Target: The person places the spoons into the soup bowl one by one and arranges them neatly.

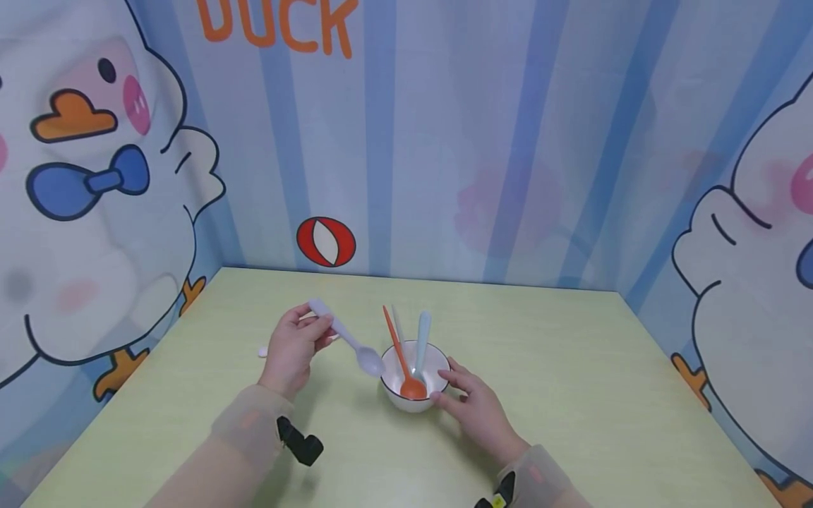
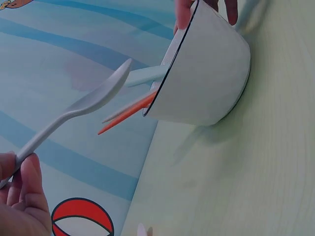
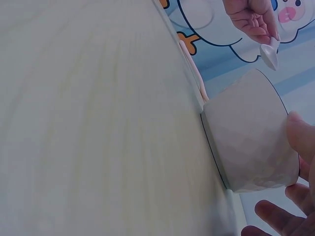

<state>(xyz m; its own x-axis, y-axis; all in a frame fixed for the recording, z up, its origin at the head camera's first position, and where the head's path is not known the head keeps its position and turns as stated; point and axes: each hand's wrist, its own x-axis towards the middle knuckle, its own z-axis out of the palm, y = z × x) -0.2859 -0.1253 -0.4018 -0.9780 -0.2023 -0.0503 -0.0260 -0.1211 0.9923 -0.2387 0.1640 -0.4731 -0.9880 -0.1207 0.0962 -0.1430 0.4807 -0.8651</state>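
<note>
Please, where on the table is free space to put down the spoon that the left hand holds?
The table is bare right of the bowl, and behind it toward the wall. The centre is crowded: the right hand touches the bowl, the orange spoon stands inside, and the left hand holds the white spoon there.

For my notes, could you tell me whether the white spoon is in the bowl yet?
Not yet: the left hand holds the white spoon just outside the bowl, beside its rim.
</note>
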